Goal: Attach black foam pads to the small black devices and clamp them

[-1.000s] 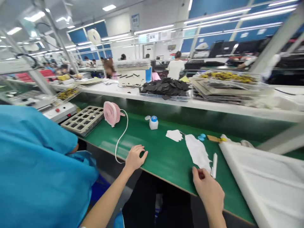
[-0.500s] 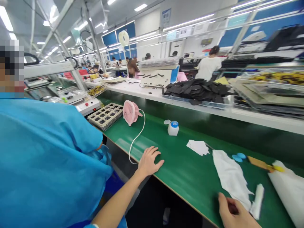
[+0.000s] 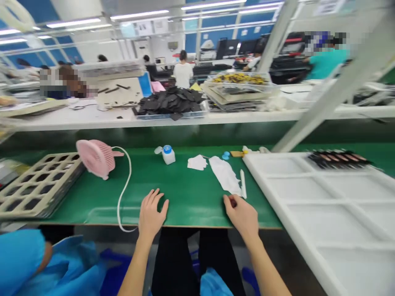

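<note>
My left hand (image 3: 152, 213) rests palm down near the front edge of the green tabletop (image 3: 185, 187), its fingers spread and nothing in them. To its right, my right hand (image 3: 242, 216) lies at the edge with fingers curled in and the thumb against them; whatever may be inside is hidden. Just beyond that hand are a crumpled white cloth (image 3: 225, 174) and a slim white roll (image 3: 243, 184). Several white paper-like pieces (image 3: 197, 163) lie farther back. A small white bottle (image 3: 168, 156) with a blue top and its lid flipped open stands behind, between my hands.
A pink fan (image 3: 97, 158) with a white cord stands left, beside a beige compartment tray (image 3: 58, 185). At right is a white divided tray (image 3: 321, 202), with dark parts (image 3: 339, 159) behind. Blue discs (image 3: 226, 155) lie at the back. A co-worker's blue sleeve (image 3: 21, 255) is lower left.
My view has swung to the right, bringing the white divided tray into sight and pushing the co-worker toward the lower left. Both hands keep their poses and places on the table.
</note>
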Tool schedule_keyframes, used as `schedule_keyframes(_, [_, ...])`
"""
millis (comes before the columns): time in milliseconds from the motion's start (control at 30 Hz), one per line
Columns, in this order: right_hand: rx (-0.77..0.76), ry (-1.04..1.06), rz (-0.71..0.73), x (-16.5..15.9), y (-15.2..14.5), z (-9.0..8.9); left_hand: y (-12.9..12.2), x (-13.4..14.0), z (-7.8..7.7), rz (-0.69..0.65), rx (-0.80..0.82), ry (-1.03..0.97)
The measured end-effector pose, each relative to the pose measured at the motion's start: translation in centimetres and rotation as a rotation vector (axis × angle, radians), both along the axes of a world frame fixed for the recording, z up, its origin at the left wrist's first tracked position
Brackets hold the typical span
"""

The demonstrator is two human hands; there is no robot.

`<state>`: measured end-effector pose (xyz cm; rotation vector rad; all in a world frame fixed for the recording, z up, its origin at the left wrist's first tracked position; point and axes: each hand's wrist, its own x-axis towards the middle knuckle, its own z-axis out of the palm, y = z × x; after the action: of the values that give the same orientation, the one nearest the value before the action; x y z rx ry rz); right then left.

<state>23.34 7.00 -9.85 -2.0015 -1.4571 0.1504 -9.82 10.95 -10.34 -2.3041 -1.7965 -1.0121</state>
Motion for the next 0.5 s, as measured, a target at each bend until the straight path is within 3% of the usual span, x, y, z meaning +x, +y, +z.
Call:
schedule_keyframes(167, [0.082,-0.011,-0.035,-0.09,0.32,0.11,0.83,-0.33,-0.62,-0.045,0.044,0.001])
schedule_keyframes(500, [0.088,0.022,-0.086,-0.15,0.38,0.2,1.06,0.11,-0.73,-0.021,0.097,-0.013])
